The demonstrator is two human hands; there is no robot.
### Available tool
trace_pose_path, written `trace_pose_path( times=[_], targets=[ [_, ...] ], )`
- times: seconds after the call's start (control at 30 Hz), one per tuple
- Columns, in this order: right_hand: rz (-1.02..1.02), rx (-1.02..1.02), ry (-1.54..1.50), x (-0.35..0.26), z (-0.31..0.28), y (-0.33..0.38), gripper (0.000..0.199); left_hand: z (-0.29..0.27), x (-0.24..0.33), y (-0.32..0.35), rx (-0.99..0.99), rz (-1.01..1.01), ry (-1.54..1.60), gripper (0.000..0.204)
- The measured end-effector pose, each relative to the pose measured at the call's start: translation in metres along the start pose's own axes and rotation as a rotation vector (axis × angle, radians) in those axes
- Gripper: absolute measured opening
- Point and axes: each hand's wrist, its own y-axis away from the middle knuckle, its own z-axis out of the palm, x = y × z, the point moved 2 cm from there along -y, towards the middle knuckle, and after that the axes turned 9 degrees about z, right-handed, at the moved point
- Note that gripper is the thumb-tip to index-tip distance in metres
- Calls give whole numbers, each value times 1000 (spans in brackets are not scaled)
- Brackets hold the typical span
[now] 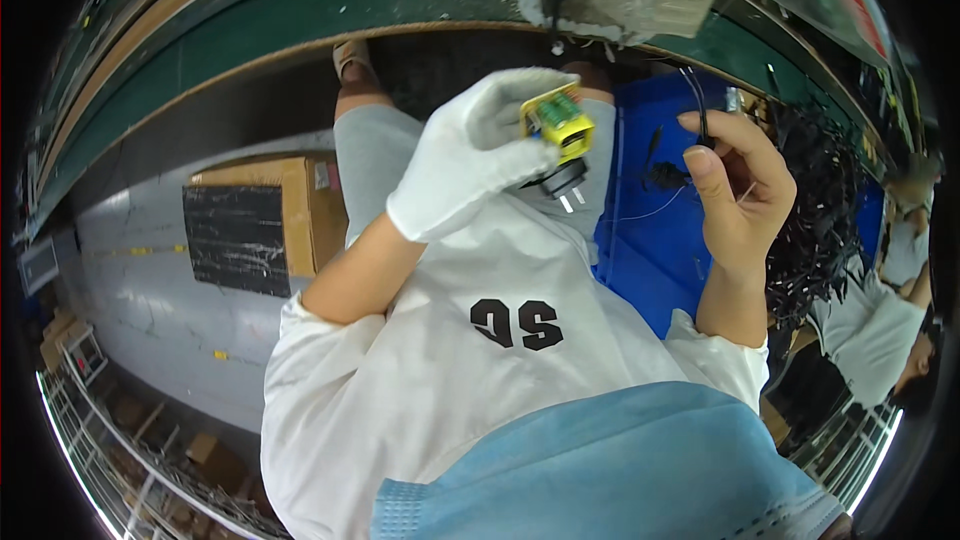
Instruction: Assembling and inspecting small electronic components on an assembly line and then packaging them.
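1. 2 hands work at chest height; the gloved left hand [470, 155] has its grip closed round a small yellow board with a green coil [557, 117] and a black plug [556, 180] beneath; best held steady, coil facing up.
2. The bare right hand [738, 190] pinches a thin black wire [697, 105]; keep it taut, clear of the board.
3. A blue bin [655, 250] sits behind; loose black cables [815, 210] to the right could snag; another person [900, 320] sits near.

Cardboard box [300, 210] on floor, left | blue bin [650, 260] right | black cable pile [820, 200] far right | green bench edge [300, 10] above
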Motion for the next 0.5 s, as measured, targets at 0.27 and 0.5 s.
trace_pose_path(
  times=[0.27,0.5],
  targets=[
    [376,-175,-407,9,25,15,17,12,2,-1,11,54,61,50],
    [378,-191,-436,8,27,15,18,14,0,0,31,38,57,54]
  ],
)
